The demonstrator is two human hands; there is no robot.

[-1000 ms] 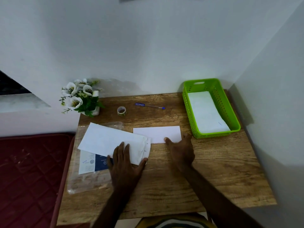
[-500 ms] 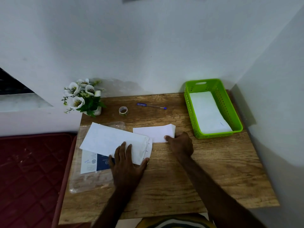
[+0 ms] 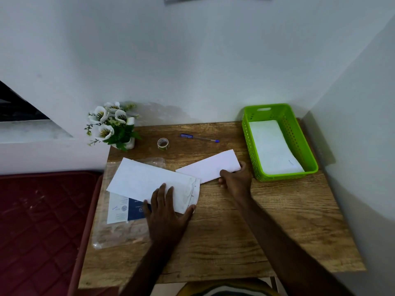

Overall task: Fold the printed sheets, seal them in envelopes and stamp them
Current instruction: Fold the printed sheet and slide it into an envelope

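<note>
- Right now the right hand (image 3: 235, 180) pinches the near right corner of a folded sheet (image 3: 208, 166), thumb on top and fingers curled under its edge.
- That sheet is tilted, its right end raised toward the basket (image 3: 250, 150), its left end tucked at the envelope stack (image 3: 149, 180).
- Meanwhile the left hand (image 3: 166, 212) lies flat with straight, spread fingers pressing the near right part of the envelope stack; the thumb reaches its right edge.
- White envelopes make up the stack, which sits at an angle on the left half of the table (image 3: 235, 231), over a clear plastic bag (image 3: 115, 233).
- Under the stack's near edge a white and blue printed card (image 3: 123, 210) shows; its print is too small to read.
- Green and perforated, the basket stands at the table's far right corner, and a white pile of paper (image 3: 273, 148) lies inside it.
- Along the far edge rest a blue pen (image 3: 198, 138) and a small tape roll (image 3: 163, 143), near each other but apart.
- At the far left corner stands a pot of white flowers (image 3: 111, 124), against the wall (image 3: 192, 60).
- Beside the table's left edge lies a dark red quilted mattress (image 3: 38, 221).
</note>
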